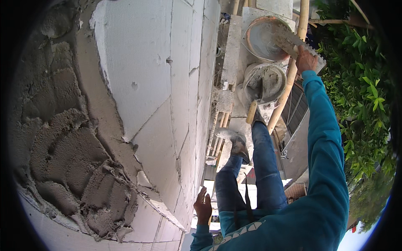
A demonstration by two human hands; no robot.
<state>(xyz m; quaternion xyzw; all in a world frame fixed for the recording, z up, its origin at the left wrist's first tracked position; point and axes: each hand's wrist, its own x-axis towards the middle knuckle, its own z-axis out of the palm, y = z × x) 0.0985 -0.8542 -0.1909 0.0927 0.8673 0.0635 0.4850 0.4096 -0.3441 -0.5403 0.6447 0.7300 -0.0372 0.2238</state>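
Note:
Stretched out to the far right, my right hand (307,60) is closed around a long, flat notched trowel (288,41) smeared with grey mortar. The trowel's blade reaches over a round basin (256,39) of cloudy liquid. My left hand (203,208) is low beside the white block wall (146,50), fingers apart and holding nothing. Nearer than the basin stands a bucket (279,81) with grey mortar inside. A tool with a wooden handle (251,112) leans at the bucket's near side; its other end is hidden in the bucket.
Wet grey mortar (71,154) covers the wall's left part in thick ridges. I stand on a narrow plank scaffold (231,50) with a bamboo pole (278,113) along its right side. Leafy green branches (356,79) crowd in beyond the pole.

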